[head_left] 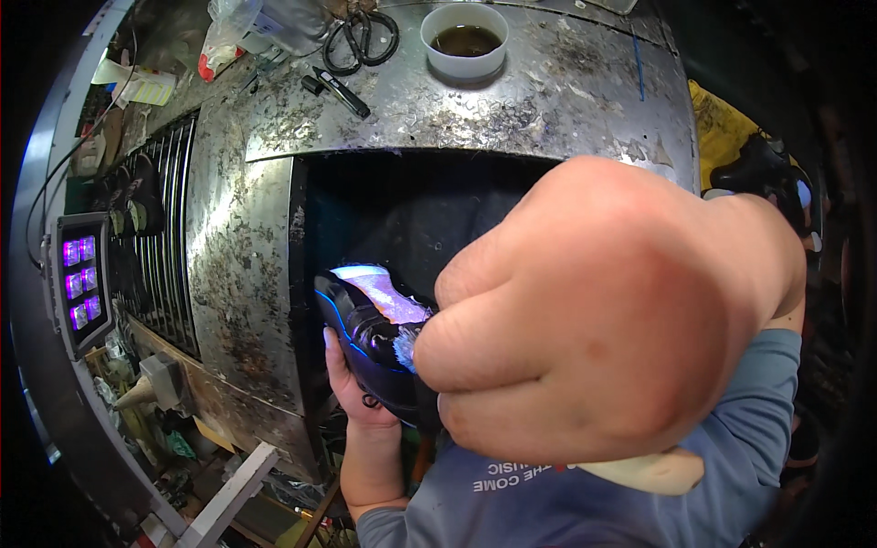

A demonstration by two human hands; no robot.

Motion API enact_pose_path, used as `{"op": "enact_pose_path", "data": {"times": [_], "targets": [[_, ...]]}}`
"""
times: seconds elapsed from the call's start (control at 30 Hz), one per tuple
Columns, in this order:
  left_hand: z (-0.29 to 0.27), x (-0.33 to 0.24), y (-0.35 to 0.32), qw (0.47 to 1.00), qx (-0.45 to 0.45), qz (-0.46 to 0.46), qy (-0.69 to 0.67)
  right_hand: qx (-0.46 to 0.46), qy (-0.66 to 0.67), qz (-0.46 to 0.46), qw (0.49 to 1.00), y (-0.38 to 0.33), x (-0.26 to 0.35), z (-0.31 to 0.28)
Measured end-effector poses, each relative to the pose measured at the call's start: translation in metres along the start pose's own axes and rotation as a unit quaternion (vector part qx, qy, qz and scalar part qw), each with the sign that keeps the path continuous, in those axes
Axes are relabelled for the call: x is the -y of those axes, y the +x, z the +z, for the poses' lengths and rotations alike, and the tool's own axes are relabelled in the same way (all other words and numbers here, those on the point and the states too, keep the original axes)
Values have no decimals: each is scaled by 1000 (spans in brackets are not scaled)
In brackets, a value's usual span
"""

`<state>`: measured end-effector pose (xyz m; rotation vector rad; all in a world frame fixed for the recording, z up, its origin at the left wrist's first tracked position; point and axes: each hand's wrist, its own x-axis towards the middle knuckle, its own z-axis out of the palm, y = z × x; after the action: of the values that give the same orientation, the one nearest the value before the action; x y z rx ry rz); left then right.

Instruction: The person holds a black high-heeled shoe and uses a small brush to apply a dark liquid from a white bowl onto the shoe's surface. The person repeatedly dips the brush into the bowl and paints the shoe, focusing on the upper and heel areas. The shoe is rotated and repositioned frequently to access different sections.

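My left hand (364, 395) is wrapped round the side of a black shoe upper (361, 342), tilted with its underside up. That underside glows violet-white at one end, and a thin blue line runs along the edge. Close to the camera, my right hand (594, 310) is closed in a fist round a brush. Pale bristles (406, 345) touch the shoe's underside, and a light wooden handle end (653, 471) sticks out below the fist. My right hand hides the far part of the shoe and most of the brush.
A stained metal bench (557, 91) surrounds a dark recess. On it stand a white bowl (465, 55) of brown liquid, black-handled scissors (362, 42) and a black marker (342, 92). A violet lamp (80, 283) stands left, beside a slatted rack (164, 237) with dark shoes. Yellow cloth (717, 123) lies right.
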<state>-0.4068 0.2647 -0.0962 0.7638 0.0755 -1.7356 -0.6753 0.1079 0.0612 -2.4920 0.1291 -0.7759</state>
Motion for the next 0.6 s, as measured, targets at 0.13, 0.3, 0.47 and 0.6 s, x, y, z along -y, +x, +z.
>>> {"op": "enact_pose_path", "data": {"times": [0.13,0.3,0.47,0.6], "targets": [[-11,6,8,997,36,-36,-62,-44,45,-27,998,-1,-12,-5],[-17,20,15,970,92,-136,-180,-174,-102,69,977,-13,-45,-35],[-30,39,3,949,108,-155,-254,-195,-221,349,890,-48,-137,-42],[-21,46,12,934,101,-196,-282,-91,-290,414,858,-60,-176,-26]]}}
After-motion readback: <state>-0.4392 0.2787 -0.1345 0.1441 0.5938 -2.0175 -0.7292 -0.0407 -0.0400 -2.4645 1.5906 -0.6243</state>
